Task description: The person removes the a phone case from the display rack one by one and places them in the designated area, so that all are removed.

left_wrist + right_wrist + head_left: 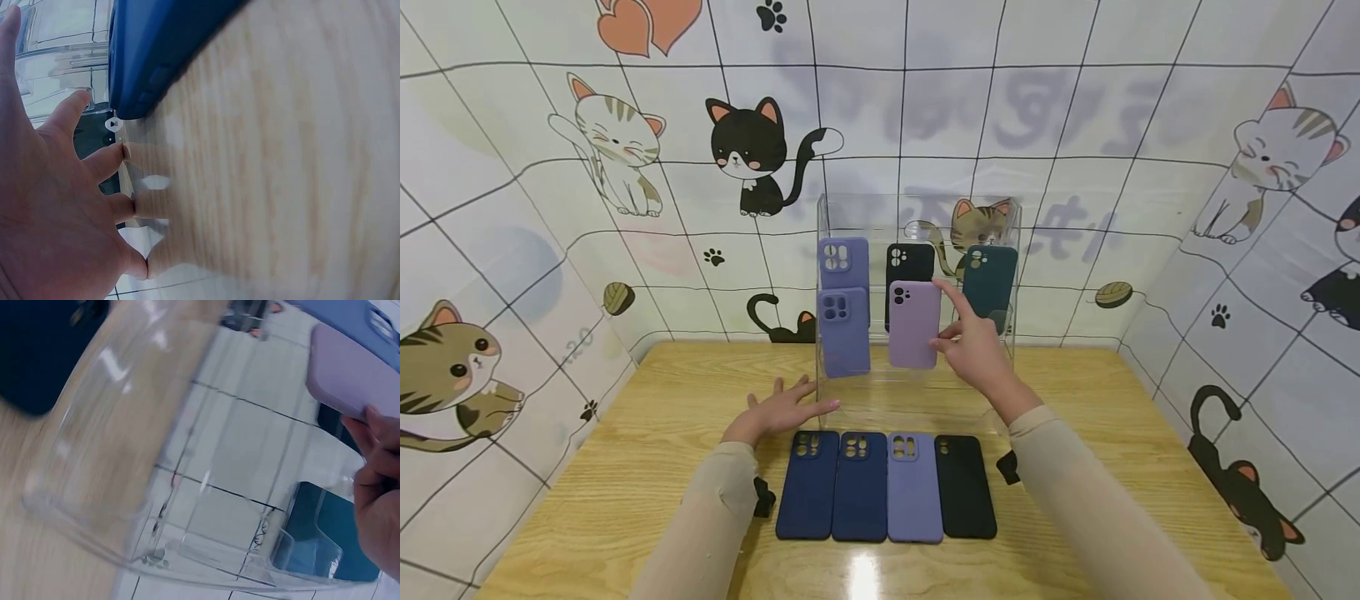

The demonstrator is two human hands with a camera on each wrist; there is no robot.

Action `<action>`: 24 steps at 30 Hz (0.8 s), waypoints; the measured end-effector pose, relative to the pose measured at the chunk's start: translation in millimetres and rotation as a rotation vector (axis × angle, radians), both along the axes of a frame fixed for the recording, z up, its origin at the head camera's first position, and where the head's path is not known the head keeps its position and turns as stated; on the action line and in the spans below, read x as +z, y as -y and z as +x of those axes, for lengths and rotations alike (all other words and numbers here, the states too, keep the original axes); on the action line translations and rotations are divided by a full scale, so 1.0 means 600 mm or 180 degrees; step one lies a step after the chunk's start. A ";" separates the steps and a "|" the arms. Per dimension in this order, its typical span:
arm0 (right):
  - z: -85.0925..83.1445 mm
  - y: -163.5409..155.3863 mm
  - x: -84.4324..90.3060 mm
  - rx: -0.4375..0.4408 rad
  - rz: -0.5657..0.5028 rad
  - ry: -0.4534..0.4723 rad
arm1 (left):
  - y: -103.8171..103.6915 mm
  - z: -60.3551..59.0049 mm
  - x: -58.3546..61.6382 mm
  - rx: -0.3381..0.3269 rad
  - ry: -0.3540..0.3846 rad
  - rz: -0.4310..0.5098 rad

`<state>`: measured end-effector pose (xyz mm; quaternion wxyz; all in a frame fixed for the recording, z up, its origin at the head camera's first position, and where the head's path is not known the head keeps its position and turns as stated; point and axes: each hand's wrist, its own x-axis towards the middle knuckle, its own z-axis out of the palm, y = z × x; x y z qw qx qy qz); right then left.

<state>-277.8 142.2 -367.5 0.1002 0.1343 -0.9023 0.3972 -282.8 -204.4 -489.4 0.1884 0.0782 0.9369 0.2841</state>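
My right hand (981,350) pinches a light purple phone case (914,325) by its right edge, index finger near the top corner. The case stands nearly upright in front of a black phone case (910,260) on a clear stepped display stand (917,419). Whether its lower edge bears on the stand, I cannot tell. Beside the stand's lower left corner, my left hand (778,412) has its fingers spread; in the left wrist view its fingertips (128,265) touch the tabletop. Two periwinkle cases (844,342) lean at the stand's left, a dark teal case (991,279) at its right.
A row of cases lies before the stand on the wooden table (685,392): two navy cases (807,492), a periwinkle case (915,500) and a black case (967,496). A tiled cat-print backdrop (880,108) rises behind and at both sides.
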 end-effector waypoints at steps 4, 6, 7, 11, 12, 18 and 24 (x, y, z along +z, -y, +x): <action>0.018 -0.010 0.011 -0.0017 -0.0398 0.0296 | 0.000 -0.003 -0.001 -0.0010 -0.0015 -0.0029; 0.028 -0.013 0.013 -0.0014 -0.0539 0.0381 | 0.001 -0.005 -0.001 -0.0015 -0.0026 -0.0044; 0.034 -0.014 0.014 -0.0012 -0.0600 0.0414 | 0.001 -0.005 -0.001 -0.0014 -0.0027 -0.0046; 0.058 -0.015 0.012 0.0032 -0.0773 0.0516 | 0.003 -0.005 -0.003 -0.0007 -0.0012 -0.0063; 0.064 -0.015 0.011 0.0038 -0.0825 0.0534 | 0.003 -0.005 -0.004 -0.0002 -0.0007 -0.0061; 0.098 -0.021 0.001 0.0129 -0.1026 0.0650 | 0.003 -0.004 -0.006 -0.0006 0.0004 -0.0038; 0.132 -0.032 0.001 0.0062 -0.1040 0.0760 | 0.002 -0.004 -0.004 0.0000 0.0003 -0.0045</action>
